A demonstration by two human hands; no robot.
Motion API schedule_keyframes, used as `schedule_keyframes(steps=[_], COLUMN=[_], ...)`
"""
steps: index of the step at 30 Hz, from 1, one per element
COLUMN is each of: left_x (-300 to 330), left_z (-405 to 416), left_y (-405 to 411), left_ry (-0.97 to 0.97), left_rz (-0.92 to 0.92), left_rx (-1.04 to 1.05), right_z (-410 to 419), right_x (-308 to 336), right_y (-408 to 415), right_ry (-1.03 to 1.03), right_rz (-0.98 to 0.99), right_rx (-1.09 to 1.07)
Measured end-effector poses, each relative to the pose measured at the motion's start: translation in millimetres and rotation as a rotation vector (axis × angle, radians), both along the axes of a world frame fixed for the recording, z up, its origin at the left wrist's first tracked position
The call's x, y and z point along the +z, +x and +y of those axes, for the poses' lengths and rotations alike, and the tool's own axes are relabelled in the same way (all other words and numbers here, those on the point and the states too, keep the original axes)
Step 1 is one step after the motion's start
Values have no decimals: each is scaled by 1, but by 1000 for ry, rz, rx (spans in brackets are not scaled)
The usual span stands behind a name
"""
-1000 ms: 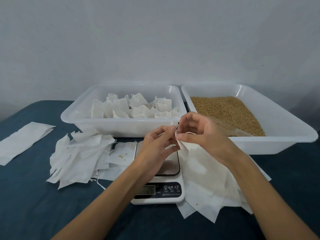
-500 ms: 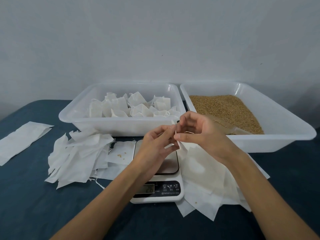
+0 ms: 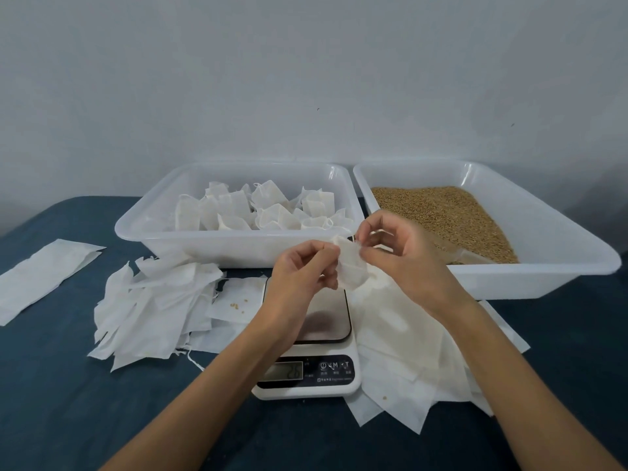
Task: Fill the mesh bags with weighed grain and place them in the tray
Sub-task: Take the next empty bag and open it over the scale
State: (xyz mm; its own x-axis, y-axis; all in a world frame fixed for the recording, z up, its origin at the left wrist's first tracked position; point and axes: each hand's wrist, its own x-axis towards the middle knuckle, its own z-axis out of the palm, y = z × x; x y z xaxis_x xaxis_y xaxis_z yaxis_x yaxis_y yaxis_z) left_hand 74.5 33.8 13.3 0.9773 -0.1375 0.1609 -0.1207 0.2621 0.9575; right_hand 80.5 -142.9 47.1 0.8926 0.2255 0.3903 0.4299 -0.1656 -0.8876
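Over the scale (image 3: pixel 326 317), both hands' fingers (image 3: pixel 328 253) apparently pinch mesh bag (image 3: pixel 351 270).

You held a small white mesh bag (image 3: pixel 351 266) between both hands above the scale (image 3: pixel 307 372), your left hand (image 3: pixel 299 277) pinching its left side and your right hand (image 3: pixel 404 263) pinching its top right. The scale sat near the front edge of the tabletop (image 3: pixel 61 402). Behind it, the left tray (image 3: pixel 210 248) held filled bags (image 3: pixel 265 209), and the right tray (image 3: pixel 530 277) held loose grain (image 3: pixel 445 212). Empty bags (image 3: pixel 153 307) lay heaped left of the scale, more bags (image 3: pixel 401 362) lay under your right forearm, and a flat strip (image 3: pixel 44 277) lay by the left edge.
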Motion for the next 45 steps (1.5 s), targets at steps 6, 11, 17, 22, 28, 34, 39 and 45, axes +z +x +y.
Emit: schedule_keyframes(steps=[6,11,17,22,28,34,39,45], left_x=[1,1,-1,1,1,-2,0,0], left_z=[2,1,8,6,5,3,6,13], left_y=[-2,-2,4,3,0,-3,1,7], left_ry=[101,110,135,57,144,288,165,15], left_rz=[-19,-72,-140,-79,-216,-374,-304,-140], left_rx=[61,48,241,155,217,328,271,210], right_z=[4,8,3,-6,-7,-4,-6,-10], right_x=[-3,-9,3,7,-1,-2,1,1], right_y=[-4,-5,-5,-4,3,-1,-2,0], right_ry=[-330,-482,37,281,-17,17,71,109], right_rz=[-215,-187,-16,81,-167,-173,-55,-87], right_rx=[-166,-68,-103,-76,-394,-313,-188,-228])
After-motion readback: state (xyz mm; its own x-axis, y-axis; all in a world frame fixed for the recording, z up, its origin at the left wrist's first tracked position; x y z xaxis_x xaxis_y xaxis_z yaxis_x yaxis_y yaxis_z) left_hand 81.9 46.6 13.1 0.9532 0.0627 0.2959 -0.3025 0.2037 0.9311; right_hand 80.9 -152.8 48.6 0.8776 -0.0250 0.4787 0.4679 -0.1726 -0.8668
